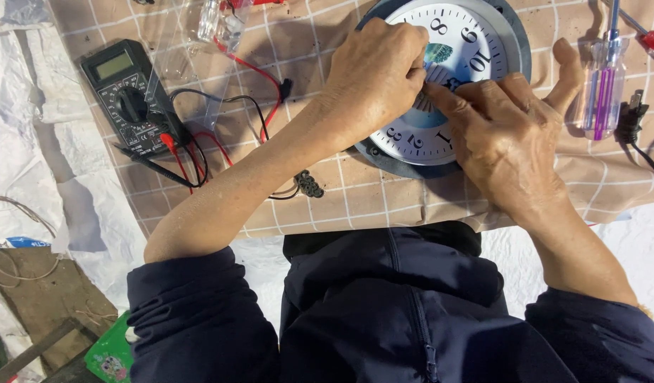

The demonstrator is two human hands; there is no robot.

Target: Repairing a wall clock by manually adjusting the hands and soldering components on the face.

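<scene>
- Two bare hands are meeting over the centre of a round wall clock (476, 42) with a white face, black numerals and a dark grey rim, which is lying flat on a tan checked cloth (355, 191).
- The left hand (375, 74) is resting curled on the clock face, its fingertips pinched narrowly at the middle of the dial; what they are pinching is hidden under the fingers, so I cannot tell what, if anything, they are holding.
- The right hand (507, 131) is lying across the lower right of the clock, forefinger stretched out and touching the left hand's fingertips at the dial centre, thumb spread out beyond the rim; it is gripping nothing that is showing.
- Both hands are covering much of the dial, so the clock hands are not visible.
- Just beyond the right thumb, a clear-handled screwdriver (602, 99) with a purple core is lying on the cloth, with a black plug (632, 120) and its cord beside it.
- Well off to the left of the left forearm, a black digital multimeter (128, 96) is sitting on the cloth, its red and black probe leads (192, 159) trailing toward the arm.
- Beyond the left wrist, a clear plastic piece (220, 21) is lying near the cloth's far edge.
- Near the left forearm, a small dark coiled object (309, 184) is resting on the cloth.
</scene>
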